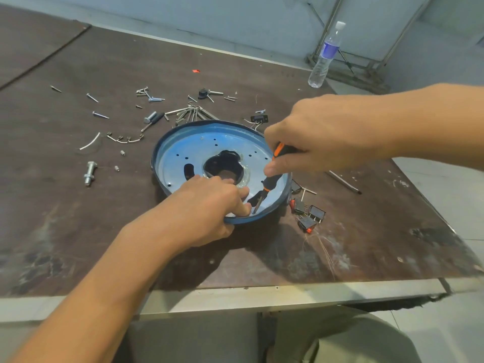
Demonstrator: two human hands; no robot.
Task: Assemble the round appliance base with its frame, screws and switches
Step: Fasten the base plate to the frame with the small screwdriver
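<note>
1. Our left hand [209, 205] curls over the blue base's [183, 153] near rim, mid-bench [104, 231].
2. Our right hand [322, 134] grips the screwdriver [269, 179], tip inside that rim.
3. A slipping tip could jab the left hand.

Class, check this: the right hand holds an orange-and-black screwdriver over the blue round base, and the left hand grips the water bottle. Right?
No. In the head view the left hand grips the near rim of the blue round base, not the water bottle, which stands far off. The right hand does hold the screwdriver.
</note>
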